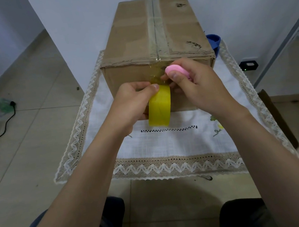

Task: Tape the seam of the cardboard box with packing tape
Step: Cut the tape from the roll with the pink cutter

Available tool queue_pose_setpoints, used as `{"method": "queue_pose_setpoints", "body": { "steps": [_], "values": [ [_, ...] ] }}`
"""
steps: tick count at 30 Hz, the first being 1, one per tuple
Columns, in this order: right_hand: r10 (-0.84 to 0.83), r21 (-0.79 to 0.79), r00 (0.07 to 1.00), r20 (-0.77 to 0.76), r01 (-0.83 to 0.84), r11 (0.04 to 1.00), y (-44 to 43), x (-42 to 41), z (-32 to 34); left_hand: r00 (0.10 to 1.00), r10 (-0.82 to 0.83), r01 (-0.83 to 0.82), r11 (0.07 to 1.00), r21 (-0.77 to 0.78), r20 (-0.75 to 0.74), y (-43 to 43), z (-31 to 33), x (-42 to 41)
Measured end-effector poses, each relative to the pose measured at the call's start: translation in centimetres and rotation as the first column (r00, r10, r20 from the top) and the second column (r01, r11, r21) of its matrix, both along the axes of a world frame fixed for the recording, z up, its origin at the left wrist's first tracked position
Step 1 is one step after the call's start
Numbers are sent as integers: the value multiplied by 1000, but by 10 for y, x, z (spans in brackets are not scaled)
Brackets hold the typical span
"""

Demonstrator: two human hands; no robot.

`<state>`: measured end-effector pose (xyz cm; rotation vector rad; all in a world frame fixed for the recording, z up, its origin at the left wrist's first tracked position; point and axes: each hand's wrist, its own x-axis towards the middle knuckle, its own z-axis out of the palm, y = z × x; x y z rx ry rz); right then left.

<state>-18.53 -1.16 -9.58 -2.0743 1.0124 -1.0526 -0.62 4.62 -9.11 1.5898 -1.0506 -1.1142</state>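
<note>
A brown, rectangular cardboard box [155, 43] is being kept on a white cloth with a lace zigzag border [167, 145], its long top face running away from the camera. A strip of clear packing tape [155, 28] is lying along the centre seam of that top face, from the far edge to the near edge, and is being carried over the near edge onto the front wall, where a glossy, slightly wrinkled patch is showing.

The yellow roll of packing tape [160, 108] is being grasped by the left hand [131, 104], with the thumb pressed on its upper rim just below the taped patch. A small, pink, rounded object [176, 71], probably a cutter, is being clenched in the right hand [196, 87], whose fingertips are being held against the tape on the front wall.

The top seam is judged to be covered already. What is left is judged to be the severing of the tape from the roll and the smoothing of the loose end against the front wall; whether the cut is under way cannot be told, since the spot is being hidden by the fingers.
</note>
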Motion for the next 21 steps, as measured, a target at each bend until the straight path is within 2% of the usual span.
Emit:
{"method": "queue_pose_setpoints", "body": {
  "steps": [17,21],
  "values": [
    [-13,-4,1000,-17,13,1000,-1,1,0,999,-50,49,995,91,10,-4,4,0],
    [5,0,1000,-21,-5,1000,-3,1,1,998,-50,52,994,92,-31,0,-4,-3]
  ]
}}
